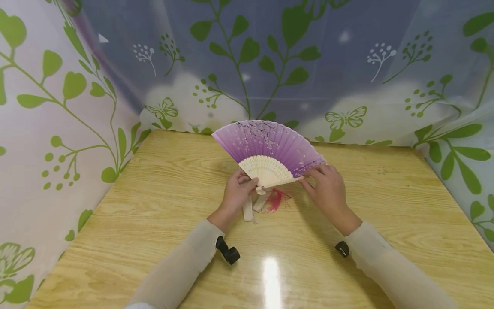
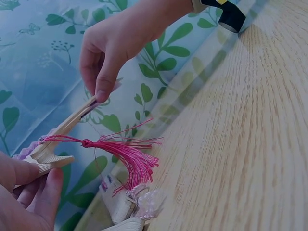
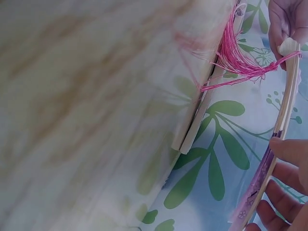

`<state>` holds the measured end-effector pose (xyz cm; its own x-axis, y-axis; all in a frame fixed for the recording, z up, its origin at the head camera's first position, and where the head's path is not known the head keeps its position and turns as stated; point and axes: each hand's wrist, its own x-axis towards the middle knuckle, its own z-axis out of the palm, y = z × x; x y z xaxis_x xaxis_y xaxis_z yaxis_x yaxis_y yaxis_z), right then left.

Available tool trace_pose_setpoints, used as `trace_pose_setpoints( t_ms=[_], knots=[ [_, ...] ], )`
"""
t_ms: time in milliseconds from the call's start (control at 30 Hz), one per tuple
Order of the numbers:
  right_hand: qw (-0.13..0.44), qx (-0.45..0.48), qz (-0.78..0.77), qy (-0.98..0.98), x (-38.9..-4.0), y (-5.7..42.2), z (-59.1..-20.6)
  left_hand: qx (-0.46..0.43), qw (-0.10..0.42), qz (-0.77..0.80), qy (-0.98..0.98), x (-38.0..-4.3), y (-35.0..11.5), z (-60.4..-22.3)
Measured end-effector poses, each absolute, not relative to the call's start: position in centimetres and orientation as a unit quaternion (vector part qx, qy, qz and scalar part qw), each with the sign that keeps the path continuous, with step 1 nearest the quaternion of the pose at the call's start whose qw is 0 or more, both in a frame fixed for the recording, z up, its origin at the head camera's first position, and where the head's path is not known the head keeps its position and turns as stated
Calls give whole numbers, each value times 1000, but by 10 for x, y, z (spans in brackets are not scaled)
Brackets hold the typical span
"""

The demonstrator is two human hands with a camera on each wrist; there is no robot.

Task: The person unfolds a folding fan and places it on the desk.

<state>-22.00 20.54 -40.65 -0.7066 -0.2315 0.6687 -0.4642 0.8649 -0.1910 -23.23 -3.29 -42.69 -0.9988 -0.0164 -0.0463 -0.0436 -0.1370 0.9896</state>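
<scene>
A purple folding fan [image 1: 270, 143] with a blossom print and cream ribs is spread wide above the table. My left hand [image 1: 235, 193] holds it near the pivot, thumb on the lower ribs. At the opposite edge, my right hand [image 1: 328, 184] pinches the outer guard stick between thumb and fingers; in the right wrist view those fingers [image 3: 279, 199] lie along the stick. A pink tassel [image 2: 132, 156] hangs from the pivot. Below the fan, two pale slim sticks [image 1: 248, 209], looking like closed fans, lie on the table, partly hidden by the held fan.
The wood-grain table [image 1: 162, 253] spreads out around both arms. A leaf-patterned cloth [image 1: 247, 64] stands behind it and along both sides. A black strap piece [image 1: 227, 251] sticks out from the left cuff, another [image 1: 342, 248] from the right.
</scene>
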Motion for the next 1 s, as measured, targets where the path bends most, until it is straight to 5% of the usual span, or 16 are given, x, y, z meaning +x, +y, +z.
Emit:
trace_pose_setpoints(
  t_ms=[1000],
  knots=[
    [253, 200, 104, -941, -194, 213, -395, -20, -3, 760, 649, -246, -27, -421]
  ],
)
